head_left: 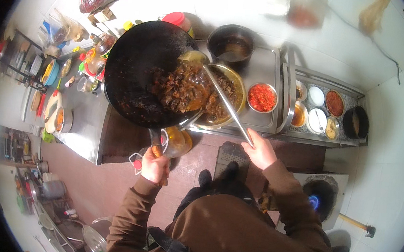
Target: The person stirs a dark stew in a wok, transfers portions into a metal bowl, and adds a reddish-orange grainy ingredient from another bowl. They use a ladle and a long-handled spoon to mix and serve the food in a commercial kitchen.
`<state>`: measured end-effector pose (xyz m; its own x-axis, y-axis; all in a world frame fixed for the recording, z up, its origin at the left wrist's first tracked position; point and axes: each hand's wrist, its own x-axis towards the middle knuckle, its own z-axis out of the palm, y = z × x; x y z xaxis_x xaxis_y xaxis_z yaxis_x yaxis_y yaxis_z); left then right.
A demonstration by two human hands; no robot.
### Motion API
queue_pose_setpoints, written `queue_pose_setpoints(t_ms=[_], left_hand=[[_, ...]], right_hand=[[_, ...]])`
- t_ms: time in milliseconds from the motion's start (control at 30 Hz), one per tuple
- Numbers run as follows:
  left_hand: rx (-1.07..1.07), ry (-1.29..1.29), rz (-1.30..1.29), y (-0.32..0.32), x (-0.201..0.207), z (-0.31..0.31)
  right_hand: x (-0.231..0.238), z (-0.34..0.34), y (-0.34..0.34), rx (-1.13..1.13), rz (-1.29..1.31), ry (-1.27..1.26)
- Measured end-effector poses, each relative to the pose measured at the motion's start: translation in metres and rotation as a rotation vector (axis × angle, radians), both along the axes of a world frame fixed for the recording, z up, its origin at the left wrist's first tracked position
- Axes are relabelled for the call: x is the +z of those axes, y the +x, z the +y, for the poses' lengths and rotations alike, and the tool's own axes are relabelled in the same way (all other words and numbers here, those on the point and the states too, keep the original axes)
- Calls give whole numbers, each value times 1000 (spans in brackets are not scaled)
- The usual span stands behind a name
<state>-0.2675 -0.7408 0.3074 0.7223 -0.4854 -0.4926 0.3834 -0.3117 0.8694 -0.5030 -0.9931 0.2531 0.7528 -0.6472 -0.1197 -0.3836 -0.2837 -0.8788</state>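
Black metal, wide round wok [130, 71] in the head view, lip over a round, shiny metal basin [240, 100]. Left hand [155, 166]: fingers wrapped around its wood-ended handle [156, 150]. Right hand [261, 151]: fingers closed on a long steel ladle [228, 104], head at wok's right rim. Brown, glossy, chunky food [181, 93] sits in both vessels. Step looks like wok-to-basin transfer; next move probably calls for steady tilt, scraping along the curved wall.

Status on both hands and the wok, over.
Left hand gripping wok handle; right hand gripping ladle. Wok over edge of basin, dark food in both. Black pot close beyond basin.
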Motion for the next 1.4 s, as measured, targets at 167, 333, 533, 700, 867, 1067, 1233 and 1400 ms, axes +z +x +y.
queue_pose_setpoints(t_ms=[167, 333, 533, 700, 867, 1067, 1233, 1400], left_hand=[[5, -20, -20, -2, 4, -7], [-3, -56, -94, -3, 4, -18], [-11, -42, -166, -4, 2, -24], [-22, -4, -219, -2, -3, -27], [-86, -33, -342, 6, -13, -26], [-156, 42, -467, 11, -17, -24], [-88, -77, -523, 18, -18, -25], [-55, -126, -364, 18, -8, -29]], right_hand=[[-10, -4, 8, -25, -43, 172], [-17, 16, -20, -20, -94, 234], [-6, 25, -39, -50, -40, 133], [0, 23, -11, -67, -149, -12], [-6, 27, 3, -59, -166, -100], [-41, 22, -6, -64, -178, -96], [-41, 27, -62, -167, 91, -25], [-25, 41, -41, -90, -76, -188]])
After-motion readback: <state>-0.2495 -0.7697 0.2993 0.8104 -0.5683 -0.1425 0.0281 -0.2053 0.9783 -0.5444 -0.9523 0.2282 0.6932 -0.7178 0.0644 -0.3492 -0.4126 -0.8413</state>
